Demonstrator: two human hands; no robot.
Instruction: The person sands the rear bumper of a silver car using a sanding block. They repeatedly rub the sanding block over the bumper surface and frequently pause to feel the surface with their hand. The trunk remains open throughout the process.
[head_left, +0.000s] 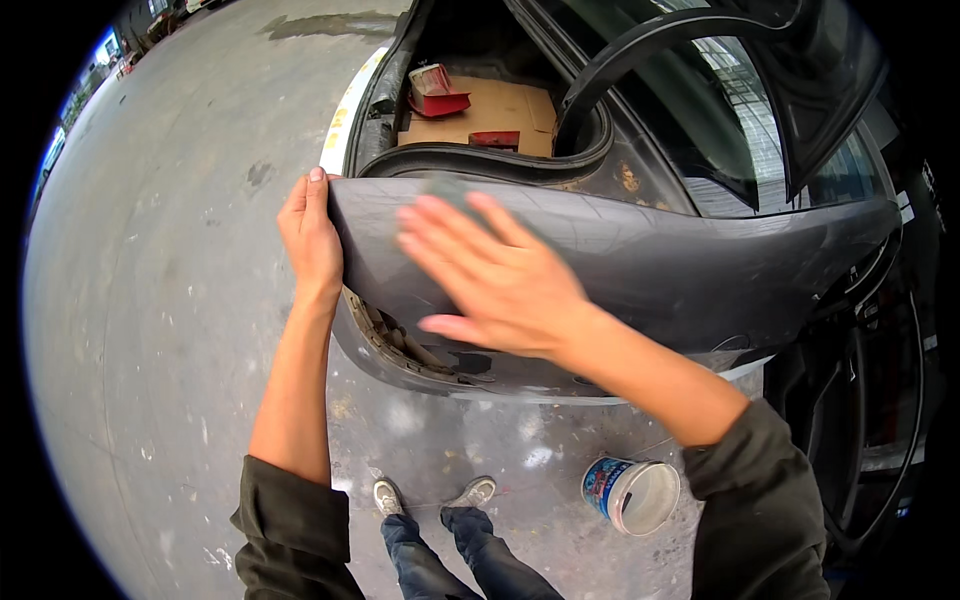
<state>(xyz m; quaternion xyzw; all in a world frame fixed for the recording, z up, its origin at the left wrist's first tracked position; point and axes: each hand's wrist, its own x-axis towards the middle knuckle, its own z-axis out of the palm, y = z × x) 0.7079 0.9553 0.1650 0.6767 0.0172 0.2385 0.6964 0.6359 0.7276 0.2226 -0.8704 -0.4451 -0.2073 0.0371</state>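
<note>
A grey car's rear quarter panel spans the middle of the view, its paint glossy at the top. My left hand grips the panel's rear edge, thumb on top and fingers around the side. Flat over the panel lies my right hand, blurred, with its fingers spread. Beneath those fingers shows part of a greenish-grey sheet or pad, too blurred to name exactly. Below the hands is an open gap with brackets between the panel and the bumper.
The trunk stands open, with a black rubber seal, cardboard and red lamp parts inside. A curved black hinge arm rises at the upper right. A plastic bucket sits on the stained concrete floor right of my shoes.
</note>
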